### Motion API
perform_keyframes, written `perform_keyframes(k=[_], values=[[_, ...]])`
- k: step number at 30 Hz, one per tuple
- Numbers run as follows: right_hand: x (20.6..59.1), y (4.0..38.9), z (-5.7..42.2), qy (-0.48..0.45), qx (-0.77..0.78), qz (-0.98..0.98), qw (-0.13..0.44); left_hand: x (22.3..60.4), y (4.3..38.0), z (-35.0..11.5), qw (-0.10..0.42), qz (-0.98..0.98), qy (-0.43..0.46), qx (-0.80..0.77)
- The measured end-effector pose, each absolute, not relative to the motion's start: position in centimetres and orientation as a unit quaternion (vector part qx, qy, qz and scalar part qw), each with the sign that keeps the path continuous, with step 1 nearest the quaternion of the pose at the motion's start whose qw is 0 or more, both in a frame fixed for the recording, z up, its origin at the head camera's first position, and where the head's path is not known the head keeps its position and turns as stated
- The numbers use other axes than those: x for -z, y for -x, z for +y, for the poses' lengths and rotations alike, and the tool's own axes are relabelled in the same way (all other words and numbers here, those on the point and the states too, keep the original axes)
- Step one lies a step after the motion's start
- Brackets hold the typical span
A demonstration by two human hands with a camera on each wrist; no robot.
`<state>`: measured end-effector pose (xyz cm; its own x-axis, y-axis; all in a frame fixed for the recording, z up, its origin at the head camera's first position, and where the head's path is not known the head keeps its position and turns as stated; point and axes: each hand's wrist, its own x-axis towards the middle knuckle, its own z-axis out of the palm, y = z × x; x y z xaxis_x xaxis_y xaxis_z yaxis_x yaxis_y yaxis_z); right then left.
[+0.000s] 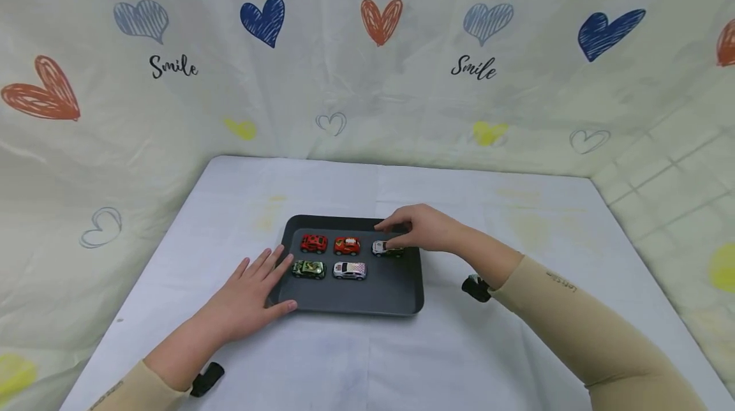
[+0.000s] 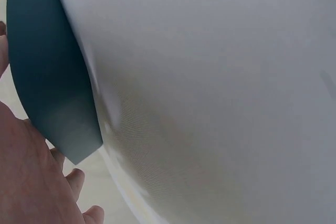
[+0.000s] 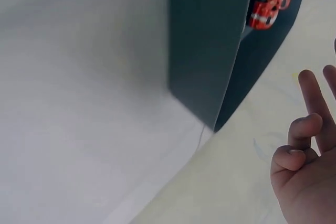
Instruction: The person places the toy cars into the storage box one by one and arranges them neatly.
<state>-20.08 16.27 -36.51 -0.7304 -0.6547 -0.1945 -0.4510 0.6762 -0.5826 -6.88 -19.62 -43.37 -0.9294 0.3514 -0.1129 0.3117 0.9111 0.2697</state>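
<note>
Left hand [image 1: 248, 297], spread, touches the tray [image 1: 367, 298]; right hand [image 1: 427, 228], half-curled, hold unclear, should keep the tray's far-right car [image 1: 379, 248] level.

"What's behind the tabletop [image 1: 488, 366]?"

"A pale backdrop [image 1: 321, 73] with orange hearts [image 1: 381, 22], dark blue hearts [image 1: 262, 20] and light blue hearts [image 1: 488, 22]."

"Any lettering?"

"'Smile' [image 1: 473, 67] in black script, twice, each below a light blue heart."

"And lower down?"

"Yellow patches [image 1: 488, 133] and thin outlined hearts [image 1: 331, 122]. The tabletop itself is white, with faint yellowish marks [image 1: 528, 226]."
</note>
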Motion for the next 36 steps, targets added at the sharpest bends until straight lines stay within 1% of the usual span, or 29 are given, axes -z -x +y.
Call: perform_keyframes(k=[8,13,20,22,27,31,36], values=[[37.0,18.9,21.9,0.268,0.263,0.906,0.193,43.4,6.7,-19.9,0.075,0.976,-0.166,-0.121],[37.7,17.9,25.9,0.252,0.244,0.914,0.202,43.0,6.6,-19.8,0.075,0.975,-0.169,-0.125],[37.5,16.1,31.1,0.206,0.240,0.925,0.211,43.0,6.7,-19.6,0.081,0.975,-0.172,-0.117],[37.5,15.7,32.1,0.207,0.237,0.926,0.208,43.0,6.8,-19.6,0.082,0.975,-0.173,-0.116],[37.7,15.2,33.3,0.213,0.226,0.930,0.198,43.1,6.8,-19.5,0.082,0.974,-0.174,-0.116],[38.2,14.8,33.0,0.204,0.217,0.931,0.209,43.4,6.8,-19.6,0.081,0.974,-0.175,-0.115],[39.1,14.5,32.2,0.218,0.177,0.936,0.210,43.4,6.9,-19.6,0.079,0.975,-0.176,-0.112]])
